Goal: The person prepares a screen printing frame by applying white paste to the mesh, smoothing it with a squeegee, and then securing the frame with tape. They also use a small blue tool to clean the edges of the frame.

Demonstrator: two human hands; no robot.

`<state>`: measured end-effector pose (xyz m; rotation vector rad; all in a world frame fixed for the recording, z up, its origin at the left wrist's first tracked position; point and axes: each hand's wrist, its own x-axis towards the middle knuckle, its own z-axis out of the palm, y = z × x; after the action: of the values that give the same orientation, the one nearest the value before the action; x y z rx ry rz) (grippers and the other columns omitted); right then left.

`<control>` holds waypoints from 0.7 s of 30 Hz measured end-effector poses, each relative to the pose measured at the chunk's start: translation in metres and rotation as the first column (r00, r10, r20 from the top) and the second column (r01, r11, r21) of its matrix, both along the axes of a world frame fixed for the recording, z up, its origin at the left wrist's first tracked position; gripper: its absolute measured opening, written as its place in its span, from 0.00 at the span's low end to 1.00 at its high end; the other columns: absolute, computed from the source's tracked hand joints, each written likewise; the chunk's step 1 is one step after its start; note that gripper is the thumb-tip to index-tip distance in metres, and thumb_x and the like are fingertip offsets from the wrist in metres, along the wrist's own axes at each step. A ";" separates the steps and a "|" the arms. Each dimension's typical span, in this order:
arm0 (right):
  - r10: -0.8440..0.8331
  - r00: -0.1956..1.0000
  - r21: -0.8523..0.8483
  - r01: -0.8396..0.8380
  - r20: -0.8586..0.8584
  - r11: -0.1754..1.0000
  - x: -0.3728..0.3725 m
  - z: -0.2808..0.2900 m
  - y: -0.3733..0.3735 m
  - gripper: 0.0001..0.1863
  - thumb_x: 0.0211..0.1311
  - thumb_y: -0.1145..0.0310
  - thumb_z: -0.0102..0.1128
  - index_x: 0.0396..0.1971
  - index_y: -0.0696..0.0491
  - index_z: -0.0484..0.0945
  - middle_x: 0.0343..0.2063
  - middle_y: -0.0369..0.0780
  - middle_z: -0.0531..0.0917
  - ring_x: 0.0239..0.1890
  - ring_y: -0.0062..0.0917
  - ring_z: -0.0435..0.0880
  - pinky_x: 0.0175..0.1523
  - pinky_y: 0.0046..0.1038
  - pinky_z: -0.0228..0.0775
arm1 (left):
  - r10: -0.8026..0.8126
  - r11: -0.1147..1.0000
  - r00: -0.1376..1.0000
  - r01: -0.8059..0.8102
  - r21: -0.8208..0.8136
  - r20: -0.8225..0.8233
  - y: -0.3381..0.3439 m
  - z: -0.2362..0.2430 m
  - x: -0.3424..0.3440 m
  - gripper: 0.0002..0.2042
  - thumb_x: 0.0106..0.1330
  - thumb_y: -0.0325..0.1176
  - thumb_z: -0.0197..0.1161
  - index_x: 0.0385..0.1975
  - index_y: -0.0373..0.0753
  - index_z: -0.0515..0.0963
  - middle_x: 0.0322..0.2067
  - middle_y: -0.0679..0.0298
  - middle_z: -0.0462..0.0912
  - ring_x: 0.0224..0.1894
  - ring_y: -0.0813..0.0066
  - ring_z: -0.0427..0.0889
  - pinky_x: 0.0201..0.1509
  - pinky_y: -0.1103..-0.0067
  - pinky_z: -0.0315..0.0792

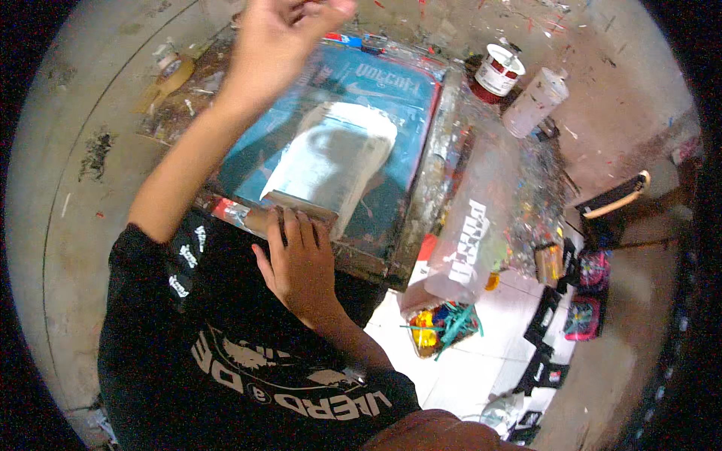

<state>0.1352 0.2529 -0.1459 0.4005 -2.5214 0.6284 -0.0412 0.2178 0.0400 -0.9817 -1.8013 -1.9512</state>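
My left hand (304, 22) is raised at the top edge, blurred and partly cropped, its fingers loosely curled; whether they hold anything is unclear. My right hand (297, 259) has its fingers wrapped over a squeegee (304, 210) at the near end of a blue printing screen (391, 158). A broad patch of white ink (338, 150) covers the screen's middle, with pale lettering and marks beyond it. The screen's frame (432, 143) is heavily stained, and the squeegee's lower edge is partly under my fingers.
Right of the screen stand an ink tub (496, 75), a pale cylinder (534, 101) and a translucent printed sheet (459, 248). Below lie a container of coloured scraps (444, 327) and black-and-white pieces (541, 316). A tape roll (173, 75) sits at upper left.
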 end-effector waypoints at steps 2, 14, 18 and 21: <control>-0.005 1.000 -0.048 0.006 0.016 0.999 -0.002 0.005 -0.001 0.30 0.58 0.54 0.66 0.54 0.60 0.75 0.49 0.48 0.79 0.54 0.39 0.77 0.60 0.40 0.66 | 0.073 0.972 0.817 -0.187 -0.144 -0.572 0.030 -0.021 -0.052 0.45 0.66 0.22 0.61 0.78 0.44 0.39 0.33 0.62 0.78 0.32 0.77 0.77 0.33 0.83 0.74; 0.070 0.998 0.104 -0.070 0.001 0.992 0.004 -0.040 -0.013 0.28 0.63 0.61 0.57 0.61 0.58 0.70 0.54 0.50 0.77 0.57 0.41 0.77 0.63 0.43 0.66 | 0.076 0.866 0.996 -0.085 -0.492 -0.037 0.311 -0.162 -0.221 0.64 0.34 0.52 0.86 0.66 0.22 0.51 0.53 0.45 0.78 0.53 0.56 0.80 0.60 0.68 0.73; 0.091 0.996 0.121 -0.090 -0.002 0.989 -0.003 -0.044 -0.002 0.28 0.63 0.62 0.56 0.62 0.57 0.70 0.53 0.49 0.78 0.56 0.40 0.78 0.61 0.43 0.68 | 0.123 0.908 0.981 -0.051 -0.416 0.149 0.364 -0.162 -0.244 0.55 0.27 0.48 0.88 0.54 0.25 0.63 0.52 0.44 0.77 0.55 0.53 0.79 0.60 0.65 0.74; 0.103 0.995 0.155 -0.099 -0.017 0.983 -0.006 -0.050 0.002 0.28 0.63 0.62 0.56 0.62 0.56 0.70 0.53 0.49 0.78 0.55 0.40 0.78 0.60 0.42 0.69 | 0.146 0.938 0.987 -0.115 -0.328 0.073 0.391 -0.178 -0.246 0.51 0.28 0.47 0.89 0.52 0.28 0.66 0.49 0.48 0.79 0.53 0.56 0.81 0.59 0.66 0.74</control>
<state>0.1294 0.2545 -0.1962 0.5912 -2.5463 0.4645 -0.2874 0.6086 -0.1385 -0.8444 -2.2309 -1.6827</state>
